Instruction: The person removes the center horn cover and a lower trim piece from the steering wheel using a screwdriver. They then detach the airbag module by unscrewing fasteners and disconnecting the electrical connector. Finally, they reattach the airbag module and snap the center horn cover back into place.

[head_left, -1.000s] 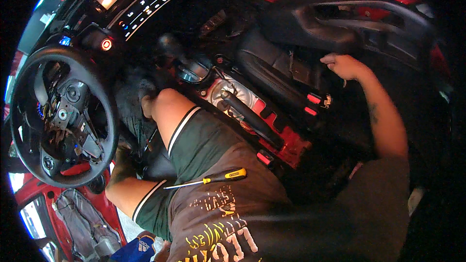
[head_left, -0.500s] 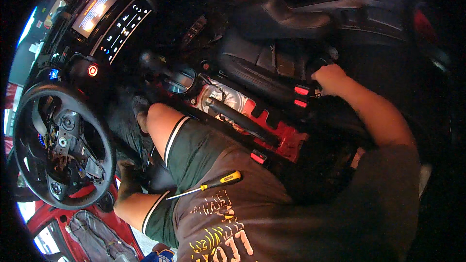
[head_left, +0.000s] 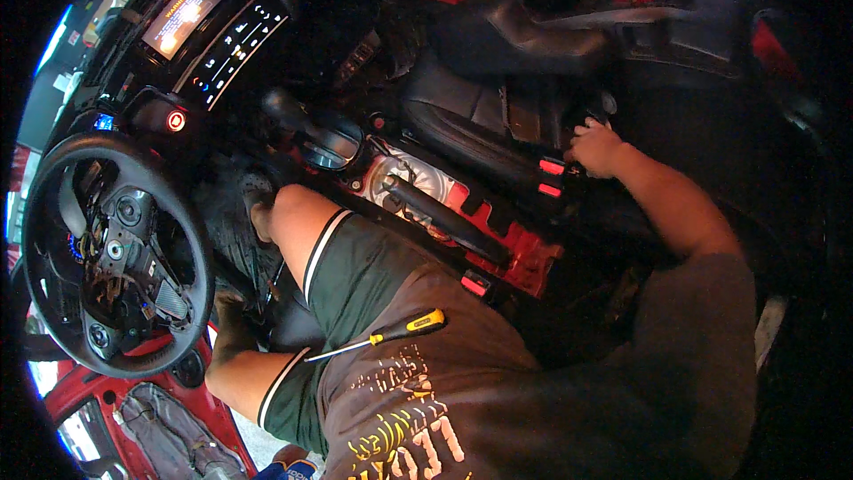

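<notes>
On the passenger seat (head_left: 458, 98), my right hand (head_left: 599, 149) reaches out with its fingers curled around something dark. What it holds blends into the black seat and I cannot make it out. Close beside the hand is a seat belt buckle (head_left: 551, 178) with red release parts. A screwdriver (head_left: 413, 324) with a yellow and black handle lies across my shirt, its metal shaft pointing toward my shorts. My left hand is out of the picture.
To the left is a steering wheel (head_left: 197, 276) with its centre opened up and wires showing. A handbrake lever (head_left: 449, 222) rises from the stripped console, near the gear lever (head_left: 283, 108). Another red buckle (head_left: 475, 283) sits beside my hip. A lit screen (head_left: 187, 13) is on the dashboard.
My right hand has turned slightly on the passenger seat, and its curled fingers show more now. The whole view has shifted a little. The screwdriver stays on my shirt.
</notes>
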Demonstrator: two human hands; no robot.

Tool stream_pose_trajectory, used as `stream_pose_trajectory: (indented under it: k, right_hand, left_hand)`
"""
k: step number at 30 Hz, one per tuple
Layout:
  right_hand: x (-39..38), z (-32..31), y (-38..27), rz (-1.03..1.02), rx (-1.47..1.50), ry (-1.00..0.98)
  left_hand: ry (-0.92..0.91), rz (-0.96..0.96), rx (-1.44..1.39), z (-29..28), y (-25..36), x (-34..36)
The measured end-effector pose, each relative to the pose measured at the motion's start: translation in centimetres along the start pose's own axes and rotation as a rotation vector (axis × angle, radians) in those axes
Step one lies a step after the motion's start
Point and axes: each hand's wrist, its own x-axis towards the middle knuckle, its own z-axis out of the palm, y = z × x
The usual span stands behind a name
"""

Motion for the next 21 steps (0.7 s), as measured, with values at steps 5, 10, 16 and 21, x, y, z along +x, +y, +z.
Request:
stream_pose_trajectory:
  k: [5,10,16,21]
  right_hand:
    - [-1.4,-6.7,2.7,0.113,0.349,-0.142]
    - [-2.2,-9.3,5.6,0.294,0.87,0.036]
    - [5.5,-5.6,1.7,0.46,0.87,0.298]
    - [4.7,-7.4,-0.7,0.527,0.714,0.319]
  left_hand:
    - [0.001,-0.02,-0.01,0.0,0.0,-0.6]
    - [-0.021,-0.041,-0.014,0.5,0.4,-0.9]
    - [-0.025,-0.056,-0.031,0.8,0.3,-2.0]
    - [-0.032,-0.048,-0.033,1.2,0.3,-2.2]
